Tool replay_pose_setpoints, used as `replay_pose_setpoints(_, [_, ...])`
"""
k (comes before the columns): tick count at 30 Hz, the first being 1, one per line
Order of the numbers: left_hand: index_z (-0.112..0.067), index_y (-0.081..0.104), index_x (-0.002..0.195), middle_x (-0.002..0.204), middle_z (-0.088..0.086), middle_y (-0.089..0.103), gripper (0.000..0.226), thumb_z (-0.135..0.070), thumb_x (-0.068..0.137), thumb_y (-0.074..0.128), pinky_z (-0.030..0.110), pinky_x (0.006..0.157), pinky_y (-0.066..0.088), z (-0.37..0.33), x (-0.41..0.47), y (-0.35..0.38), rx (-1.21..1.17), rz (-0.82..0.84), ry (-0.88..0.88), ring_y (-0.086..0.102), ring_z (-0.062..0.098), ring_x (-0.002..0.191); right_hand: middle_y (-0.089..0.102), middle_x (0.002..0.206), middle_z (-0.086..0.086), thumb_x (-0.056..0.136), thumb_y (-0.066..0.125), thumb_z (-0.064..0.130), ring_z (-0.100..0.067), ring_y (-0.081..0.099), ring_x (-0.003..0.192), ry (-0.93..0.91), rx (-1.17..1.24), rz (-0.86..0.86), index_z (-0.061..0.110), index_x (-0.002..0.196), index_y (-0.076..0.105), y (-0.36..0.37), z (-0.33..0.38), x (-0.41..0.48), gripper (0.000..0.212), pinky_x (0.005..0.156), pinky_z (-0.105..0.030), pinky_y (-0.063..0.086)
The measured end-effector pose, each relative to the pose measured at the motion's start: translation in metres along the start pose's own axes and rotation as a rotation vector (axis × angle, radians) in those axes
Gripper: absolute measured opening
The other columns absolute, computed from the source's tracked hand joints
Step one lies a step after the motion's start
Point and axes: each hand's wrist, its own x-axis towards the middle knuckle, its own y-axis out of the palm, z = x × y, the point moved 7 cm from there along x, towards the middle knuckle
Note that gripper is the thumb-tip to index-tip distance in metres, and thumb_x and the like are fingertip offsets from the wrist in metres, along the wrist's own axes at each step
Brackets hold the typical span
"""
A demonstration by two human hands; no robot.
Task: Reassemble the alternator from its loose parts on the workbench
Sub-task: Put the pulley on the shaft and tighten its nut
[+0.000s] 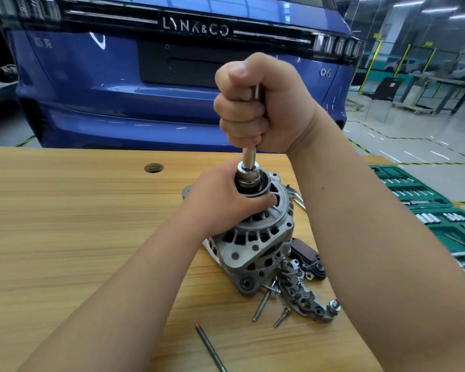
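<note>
Two hands (263,103) (220,200), driver (249,157), alternator (253,237) near bench (65,210) edge

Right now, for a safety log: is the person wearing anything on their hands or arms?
Nothing visible: left hand and right hand are bare, no gloves, rings or watch. Both forearms are uncovered to the frame's edge; no sleeves show.
</note>
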Motion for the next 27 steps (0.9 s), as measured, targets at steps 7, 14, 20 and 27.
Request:
replay_pose_setpoints(7, [-0.031, 0.039, 0.067, 0.061, -0.014, 0.057, 0.023, -0.036, 0.084, 0.053, 0.023, 0.048, 0.036, 0.003, -0.004, 0.006, 0.181, -0.116, -0.154, 0.058, 0.006, 0.064, 0.031, 0.037, 0.013, 0.091, 0.055, 0.019, -0.008, 0.03, 0.038, -0.41, -0.482, -1.001, 0.021, 0.059, 0.037, -0.004, 0.006, -0.034, 0.037, 0.041, -0.015, 0.026])
replay_pose_setpoints(14, [-0.027, 0.064, 0.089, 0.077, -0.013, 0.069, 0.039, -0.052, 0.064, 0.079, 0.024, 0.064, 0.047, 0.0, 0.006, 0.001, 0.019, 0.094, -0.016, 0.06, -0.003, 0.075, 0.044, 0.05, 0.002, 0.083, 0.043, 0.017, -0.014, 0.042, 0.041, 0.065, -0.124, 0.072, 0.016, 0.06, 0.047, 0.009, -0.019, 0.001, 0.023, 0.045, -0.022, 0.037])
replay_pose_setpoints(20, [-0.028, 0.047, 0.066, 0.057, -0.01, 0.055, 0.019, -0.041, 0.076, 0.057, 0.02, 0.042, 0.029, -0.006, 0.005, 0.001, 0.282, -0.065, -0.147, 0.05, 0.005, 0.053, 0.026, 0.042, 0.013, 0.092, 0.055, 0.026, -0.009, 0.022, 0.039, -0.264, -0.355, -0.743, 0.025, 0.05, 0.027, -0.019, -0.018, -0.02, 0.051, 0.039, -0.021, 0.024])
replay_pose_setpoints(27, [-0.035, 0.05, 0.075, 0.067, -0.022, 0.06, 0.029, -0.057, 0.067, 0.067, 0.015, 0.051, 0.034, 0.0, 0.001, 0.004, 0.075, -0.021, -0.096, 0.054, -0.007, 0.064, 0.032, 0.051, 0.004, 0.09, 0.056, 0.027, -0.016, 0.027, 0.047, -0.181, -0.322, -0.449, 0.022, 0.056, 0.033, -0.018, -0.022, -0.016, 0.041, 0.045, -0.025, 0.029])
